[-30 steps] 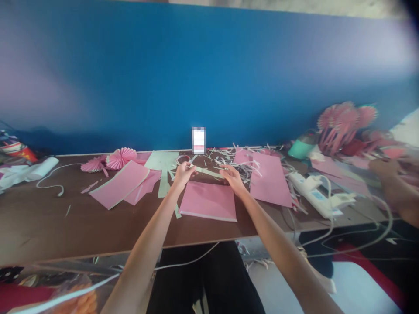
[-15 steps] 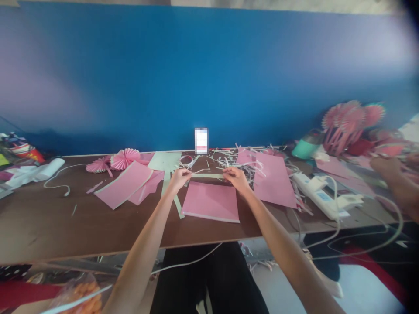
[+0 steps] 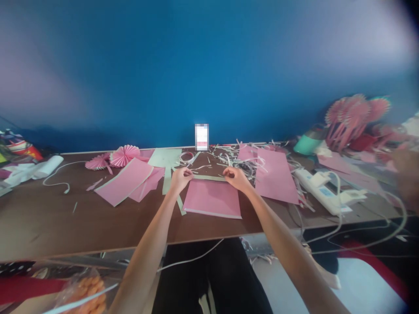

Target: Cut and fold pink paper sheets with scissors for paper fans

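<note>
Two hands fill the head view's middle: the left hand (image 3: 182, 179) pinches one end of a pale strip (image 3: 209, 177), and the right hand (image 3: 235, 178) appears pinched on the other. A second ago the strip slanted; now it runs nearly straight between both grips, seemingly lined up with the far edge of a pink sheet (image 3: 212, 198) just nearer the wearer. Well right of the grip, a power strip (image 3: 318, 192) bears a blue label; beyond the grip stands a pixelated screen (image 3: 202, 138). Neither is readable.
</note>
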Motion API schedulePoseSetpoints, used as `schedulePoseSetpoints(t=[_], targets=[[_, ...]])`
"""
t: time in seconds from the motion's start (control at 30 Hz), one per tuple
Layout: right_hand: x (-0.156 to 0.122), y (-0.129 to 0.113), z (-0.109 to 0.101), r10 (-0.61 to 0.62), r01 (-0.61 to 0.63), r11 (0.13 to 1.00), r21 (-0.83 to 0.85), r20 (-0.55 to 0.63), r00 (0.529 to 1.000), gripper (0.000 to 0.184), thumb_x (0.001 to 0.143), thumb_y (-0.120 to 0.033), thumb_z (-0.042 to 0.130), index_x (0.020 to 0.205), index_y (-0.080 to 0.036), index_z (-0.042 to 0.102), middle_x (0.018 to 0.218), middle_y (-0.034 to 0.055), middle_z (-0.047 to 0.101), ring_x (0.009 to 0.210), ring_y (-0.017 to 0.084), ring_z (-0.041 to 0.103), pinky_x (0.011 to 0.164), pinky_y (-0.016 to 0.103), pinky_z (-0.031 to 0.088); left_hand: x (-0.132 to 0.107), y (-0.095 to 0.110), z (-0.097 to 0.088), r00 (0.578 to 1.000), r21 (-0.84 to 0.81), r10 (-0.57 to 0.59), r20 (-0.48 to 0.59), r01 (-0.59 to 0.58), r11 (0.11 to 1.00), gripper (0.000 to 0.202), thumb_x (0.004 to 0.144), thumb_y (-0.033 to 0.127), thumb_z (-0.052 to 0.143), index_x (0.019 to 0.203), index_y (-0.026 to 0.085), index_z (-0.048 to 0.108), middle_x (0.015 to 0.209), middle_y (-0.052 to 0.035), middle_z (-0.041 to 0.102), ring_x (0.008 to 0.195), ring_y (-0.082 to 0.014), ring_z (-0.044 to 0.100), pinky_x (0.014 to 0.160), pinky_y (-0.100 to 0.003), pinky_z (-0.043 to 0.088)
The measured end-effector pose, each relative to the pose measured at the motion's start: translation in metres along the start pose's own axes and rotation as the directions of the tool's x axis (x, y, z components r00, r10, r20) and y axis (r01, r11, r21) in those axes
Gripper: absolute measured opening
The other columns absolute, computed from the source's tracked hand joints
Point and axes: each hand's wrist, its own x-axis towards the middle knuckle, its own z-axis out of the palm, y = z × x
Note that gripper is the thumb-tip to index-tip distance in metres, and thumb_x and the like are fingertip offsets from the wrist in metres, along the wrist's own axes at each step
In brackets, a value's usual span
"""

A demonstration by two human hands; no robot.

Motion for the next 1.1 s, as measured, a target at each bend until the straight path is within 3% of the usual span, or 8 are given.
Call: schedulePoseSetpoints(t=[0.4,0.83,1.1], targets=[[-0.001,0.008,0.0,-0.008,0.02,0.994,-0.106,0.107,0.994,0.011,0.068,-0.017,0.051,0.076,-0.019,0.059,0.065,-0.0019,0.061,0.061,0.014,0.056,0.061,0.024,0.04,-0.002,-0.005,0.01,0.997,0.184,0.077,-0.026,-0.071,0.98,0.007,0.077,0.026,0.06,0.077,0.019,0.062,0.08,-0.003,0.068,0.077,-0.018,0.063,0.073,-0.03,0.046],[0.001,0.008,0.001,0.015,0.007,0.985,-0.173,0.128,0.992,0.013,0.07,-0.015,0.05,0.079,-0.019,0.058,0.068,-0.0015,0.062,0.063,0.014,0.057,0.061,0.024,0.039,-0.001,-0.006,0.017,0.996,0.329,0.086,0.017,-0.086,0.94,0.011,0.085,0.023,0.05,0.09,0.022,0.059,0.082,-0.0039,0.067,0.076,-0.0206,0.062,0.068,-0.03,0.043],[0.001,0.008,0.0,0.021,0.003,0.985,-0.17,0.136,0.991,0.015,0.069,-0.014,0.049,0.079,-0.019,0.059,0.067,-0.0016,0.061,0.063,0.013,0.056,0.061,0.024,0.039,0.0,-0.007,0.018,0.993,0.314,0.109,0.048,-0.118,0.942,0.008,0.086,0.022,0.047,0.088,0.021,0.056,0.086,-0.0034,0.067,0.076,-0.0193,0.061,0.064,-0.029,0.042]])
